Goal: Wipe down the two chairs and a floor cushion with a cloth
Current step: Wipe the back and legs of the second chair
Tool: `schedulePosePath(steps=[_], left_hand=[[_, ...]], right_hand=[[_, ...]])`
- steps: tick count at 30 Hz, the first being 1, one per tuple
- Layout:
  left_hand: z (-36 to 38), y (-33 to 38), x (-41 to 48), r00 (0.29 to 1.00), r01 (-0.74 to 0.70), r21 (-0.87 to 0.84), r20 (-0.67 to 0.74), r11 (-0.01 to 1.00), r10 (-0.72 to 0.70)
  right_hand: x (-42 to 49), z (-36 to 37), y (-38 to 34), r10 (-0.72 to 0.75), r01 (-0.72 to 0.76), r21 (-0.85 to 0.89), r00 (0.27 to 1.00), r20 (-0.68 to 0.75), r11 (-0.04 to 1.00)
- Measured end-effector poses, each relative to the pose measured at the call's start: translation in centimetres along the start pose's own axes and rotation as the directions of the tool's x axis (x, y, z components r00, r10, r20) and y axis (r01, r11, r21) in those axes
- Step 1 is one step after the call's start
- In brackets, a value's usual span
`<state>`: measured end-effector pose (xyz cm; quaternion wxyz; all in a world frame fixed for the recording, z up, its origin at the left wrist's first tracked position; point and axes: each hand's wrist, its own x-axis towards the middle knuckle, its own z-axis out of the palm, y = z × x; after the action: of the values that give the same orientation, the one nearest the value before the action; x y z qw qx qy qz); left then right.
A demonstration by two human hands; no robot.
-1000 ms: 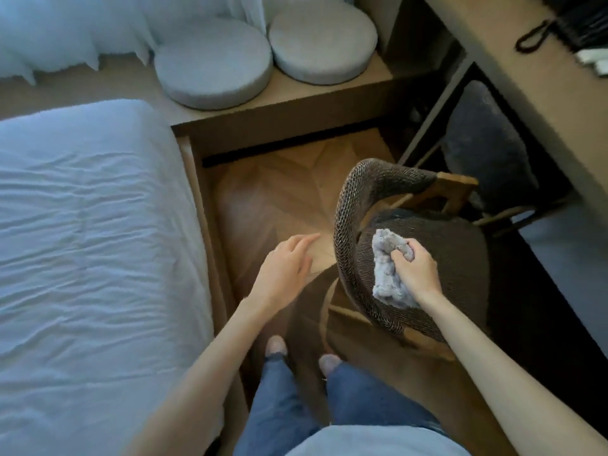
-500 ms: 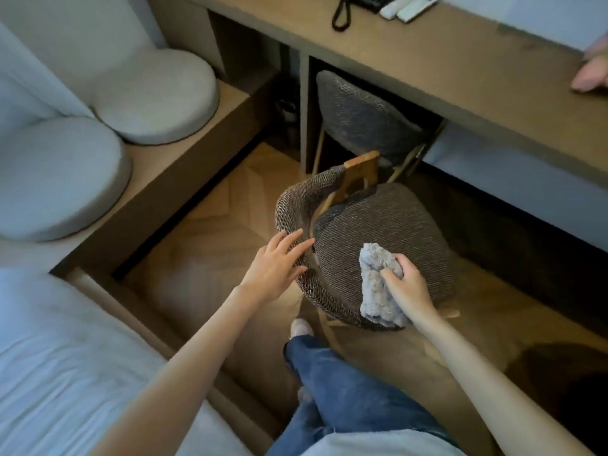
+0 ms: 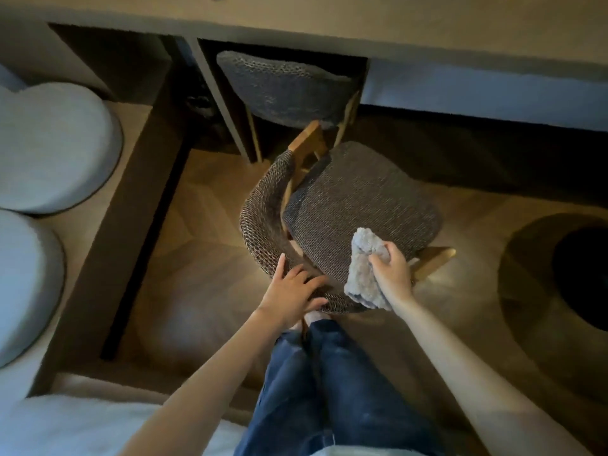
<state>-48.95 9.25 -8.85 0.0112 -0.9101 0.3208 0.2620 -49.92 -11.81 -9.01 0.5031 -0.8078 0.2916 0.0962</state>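
Observation:
A woven brown chair [image 3: 355,205] with wooden legs stands on the floor right in front of me. My left hand [image 3: 291,291] grips the curved backrest at its near end. My right hand [image 3: 391,271] is shut on a crumpled grey cloth [image 3: 365,268] pressed against the near edge of the seat. A second dark woven chair [image 3: 283,87] is tucked under the desk behind it. Two round pale floor cushions [image 3: 49,149] [image 3: 23,284] lie on a low wooden platform at the left.
A long wooden desk [image 3: 329,18] runs across the top. A white bed [image 3: 65,426] lies at the bottom left. A dark round rug [image 3: 559,284] lies on the floor at the right. My legs in blue jeans [image 3: 329,390] stand just behind the chair.
The view has swung to face the desk. My left hand moved from the air onto the chair's backrest and closed on it. My right hand keeps the cloth on the seat.

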Motion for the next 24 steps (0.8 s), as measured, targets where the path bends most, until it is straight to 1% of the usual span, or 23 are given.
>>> schedulePosePath(steps=[2, 4, 7, 10, 12, 14, 16, 18, 20, 22, 24], left_hand=[[0.9, 0.6, 1.0, 0.998, -0.065, 0.012, 0.010, 0.998, 0.064], [1.9, 1.0, 2.0, 0.992, -0.123, 0.067, 0.012, 0.990, 0.122], [3.8, 1.6, 3.4, 0.971, -0.198, 0.191, -0.099, 0.961, 0.220], [5.5, 2.2, 4.2, 0.937, -0.252, 0.291, -0.165, 0.923, 0.307], [6.3, 2.7, 4.5, 0.908, -0.246, 0.336, -0.250, 0.909, 0.338], [6.8, 3.2, 4.7, 0.866, -0.238, 0.385, -0.332, 0.892, 0.375], [7.7, 3.3, 4.8, 0.814, -0.233, 0.406, -0.415, 0.884, 0.406], [8.5, 3.0, 5.2, 0.743, -0.223, 0.414, -0.513, 0.883, 0.429], [9.4, 2.9, 5.4, 0.692, -0.201, 0.418, -0.579, 0.886, 0.430], [9.9, 3.1, 5.5, 0.670, -0.169, 0.433, -0.609, 0.886, 0.425], [9.9, 3.2, 5.4, 0.675, -0.155, 0.452, -0.600, 0.878, 0.428]], right_hand=[[-0.7, -0.4, 1.8, 0.041, -0.038, 0.033, 0.995, -0.094, 0.999], [-1.6, -0.5, 4.0, 0.065, -0.057, 0.048, 0.984, -0.168, 0.997], [-2.3, 0.0, 7.3, 0.034, -0.031, 0.015, 0.970, -0.243, 0.999], [-2.2, 1.1, 10.1, -0.012, -0.004, -0.062, 0.967, -0.256, 0.998], [-1.9, 2.1, 11.9, -0.049, 0.028, -0.093, 0.971, -0.233, 0.995], [-1.2, 3.2, 13.6, -0.107, 0.085, -0.101, 0.965, -0.241, 0.991], [-0.3, 4.1, 15.0, -0.178, 0.153, -0.104, 0.935, -0.306, 0.983], [0.6, 4.9, 16.3, -0.251, 0.214, -0.135, 0.880, -0.404, 0.967], [1.2, 5.6, 17.4, -0.300, 0.261, -0.148, 0.823, -0.482, 0.954], [1.4, 6.1, 18.0, -0.334, 0.297, -0.156, 0.782, -0.527, 0.942], [1.2, 6.4, 18.2, -0.363, 0.325, -0.168, 0.759, -0.540, 0.931]])
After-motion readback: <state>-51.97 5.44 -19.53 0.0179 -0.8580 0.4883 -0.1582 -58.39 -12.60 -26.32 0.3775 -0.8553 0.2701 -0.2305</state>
